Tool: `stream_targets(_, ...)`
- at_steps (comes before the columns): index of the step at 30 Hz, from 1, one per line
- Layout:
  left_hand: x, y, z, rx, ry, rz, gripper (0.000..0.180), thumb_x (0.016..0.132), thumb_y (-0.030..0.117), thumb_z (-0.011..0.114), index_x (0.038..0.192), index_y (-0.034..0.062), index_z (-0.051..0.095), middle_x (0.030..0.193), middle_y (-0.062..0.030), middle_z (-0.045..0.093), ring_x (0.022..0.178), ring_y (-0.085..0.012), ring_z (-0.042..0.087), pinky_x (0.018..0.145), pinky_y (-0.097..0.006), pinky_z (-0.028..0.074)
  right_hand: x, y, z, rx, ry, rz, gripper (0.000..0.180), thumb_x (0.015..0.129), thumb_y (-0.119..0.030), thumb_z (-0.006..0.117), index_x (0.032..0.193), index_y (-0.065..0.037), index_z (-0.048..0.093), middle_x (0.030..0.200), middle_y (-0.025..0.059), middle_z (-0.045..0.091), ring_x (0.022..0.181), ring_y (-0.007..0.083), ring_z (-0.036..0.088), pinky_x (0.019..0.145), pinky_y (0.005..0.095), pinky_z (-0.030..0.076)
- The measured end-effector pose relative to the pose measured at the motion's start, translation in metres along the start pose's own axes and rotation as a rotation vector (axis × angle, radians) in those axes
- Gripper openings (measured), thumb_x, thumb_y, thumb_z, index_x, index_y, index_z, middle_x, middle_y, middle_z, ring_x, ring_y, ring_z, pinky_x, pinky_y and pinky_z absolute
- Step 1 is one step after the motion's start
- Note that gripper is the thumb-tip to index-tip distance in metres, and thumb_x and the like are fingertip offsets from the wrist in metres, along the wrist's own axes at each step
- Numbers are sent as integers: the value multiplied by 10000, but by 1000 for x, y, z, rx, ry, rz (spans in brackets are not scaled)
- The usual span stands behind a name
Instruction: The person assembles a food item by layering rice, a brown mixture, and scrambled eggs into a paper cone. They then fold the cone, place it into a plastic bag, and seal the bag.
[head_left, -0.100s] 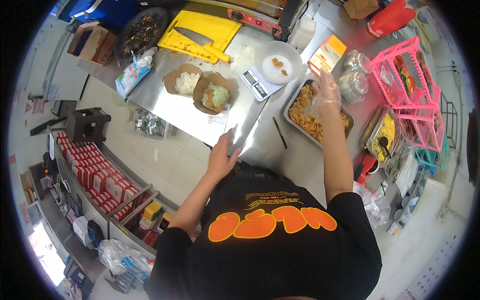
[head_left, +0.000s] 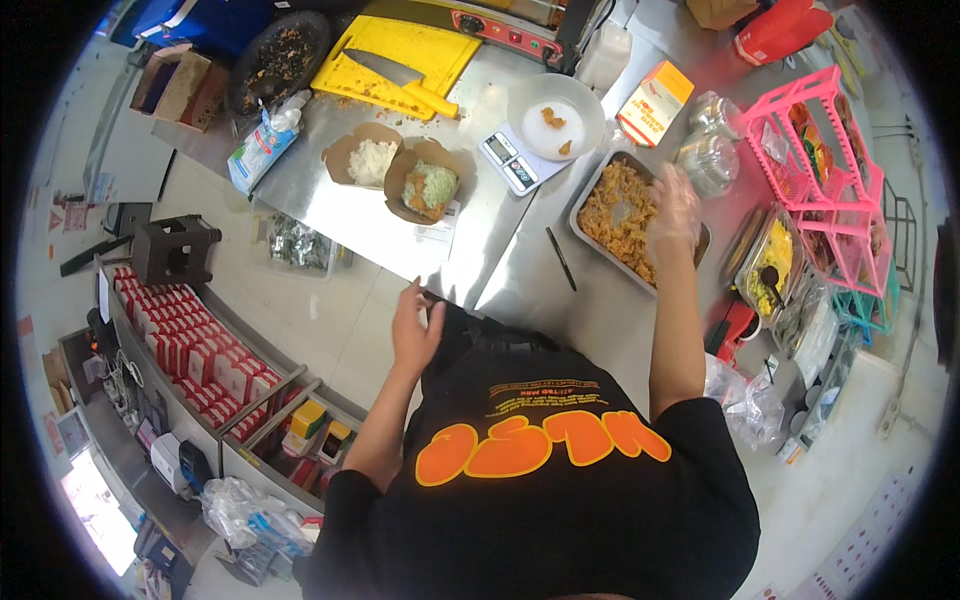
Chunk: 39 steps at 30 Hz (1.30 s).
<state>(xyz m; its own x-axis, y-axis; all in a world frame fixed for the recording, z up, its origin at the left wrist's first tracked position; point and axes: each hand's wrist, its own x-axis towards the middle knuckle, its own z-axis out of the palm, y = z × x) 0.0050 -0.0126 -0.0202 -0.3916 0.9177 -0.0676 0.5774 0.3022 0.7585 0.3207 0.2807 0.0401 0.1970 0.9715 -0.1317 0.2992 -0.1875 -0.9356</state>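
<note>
My right hand (head_left: 676,205), in a clear plastic glove, hovers at the right side of a metal tray (head_left: 601,262) of shredded brown food (head_left: 612,215). Its fingers look stretched out and slightly blurred, with nothing visible in them. My bare left hand (head_left: 414,326) is open beside the counter's front edge, fingers apart and empty. Left of the tray, a white bowl (head_left: 588,88) with a few brown pieces rests on a digital kitchen scale (head_left: 517,166). Two brown paper food boxes stand further left: one of white rice (head_left: 373,161), one topped with green sauce (head_left: 436,184).
A black pen (head_left: 562,259) lies left of the tray. Behind are a yellow cutting board (head_left: 440,55) with a knife (head_left: 385,68), and an orange-white carton (head_left: 657,103). Clear plastic tubs (head_left: 708,160) and a pink rack (head_left: 800,150) stand at right. A milk pack (head_left: 262,150) sits far left.
My left hand has drawn back toward me and to the left, off the counter edge. My right hand has shifted slightly right and nearer, uncovering more of the shredded food.
</note>
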Motion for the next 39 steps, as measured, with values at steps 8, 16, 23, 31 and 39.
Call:
stream_targets(8,-121,-192,12,231,-175,-693,562,829,271,669,1270,-24,481,1068,-212,605,847,-273,632,787,-363,509,-59,72,-47,-1304,-261,230,680,816,-481,635,1333,-62,496,1172,172,629,1082,316,601,919,405,477)
stream_targets(16,-113,-216,29,-61,-310,-957,534,854,317,660,1239,-24,518,965,-165,647,881,-206,638,797,-321,490,-45,182,-67,-595,62,60,357,781,-265,750,1053,-84,607,936,60,653,874,216,623,749,350,504)
stream_targets(23,-89,-189,30,-206,-270,-892,523,898,312,622,1274,-23,482,1062,-160,611,926,-235,639,814,-355,483,-52,137,-94,717,89,374,356,841,-133,685,1163,-79,543,984,41,610,787,155,596,655,270,531)
stream_targets(31,-90,-189,12,-93,-334,-996,493,905,313,615,1258,-11,497,1024,-126,627,851,-188,641,648,-296,473,-61,122,-99,873,-28,537,415,859,-186,683,1232,-79,538,1028,32,579,825,109,572,697,215,519)
stream_targets(39,-91,-192,14,-152,-306,-975,485,913,320,605,1256,-8,499,1038,-127,627,846,-178,638,658,-298,480,-51,153,-115,447,-2,482,333,904,-314,629,1141,-80,633,857,28,624,715,88,545,682,242,490)
